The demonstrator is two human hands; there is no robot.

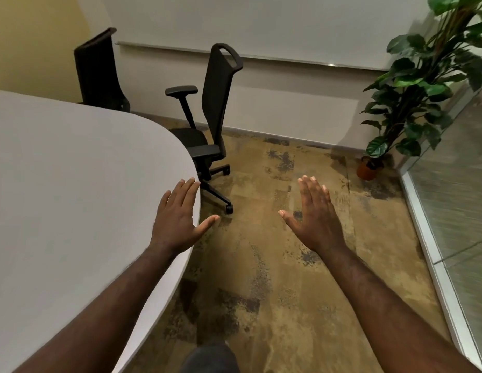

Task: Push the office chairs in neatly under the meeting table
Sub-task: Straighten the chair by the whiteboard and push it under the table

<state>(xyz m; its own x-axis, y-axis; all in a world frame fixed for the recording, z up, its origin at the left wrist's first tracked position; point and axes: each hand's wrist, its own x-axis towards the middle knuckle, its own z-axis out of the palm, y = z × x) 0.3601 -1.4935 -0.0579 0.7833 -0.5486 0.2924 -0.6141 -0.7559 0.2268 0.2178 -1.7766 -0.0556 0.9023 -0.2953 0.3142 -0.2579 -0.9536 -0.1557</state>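
Fingers of both hands are spread flat and released, grasping nothing. From there, the room runs big to small. The floor is mottled tan and dark. A white bench with a rounded edge fills the left side. The near chair stands at the bench's far curve, its seat partly tucked under the edge, its back upright and turned away from the wall, one armrest showing, its wheeled base out on the floor. A second chair shows only its back above the bench's far side. A plant rises in the right corner out of a small orange pot, beside a glass partition.

The left hand hovers over the bench edge, well short of the near chair's base. The right hand hangs over open floor, well apart from both chairs.
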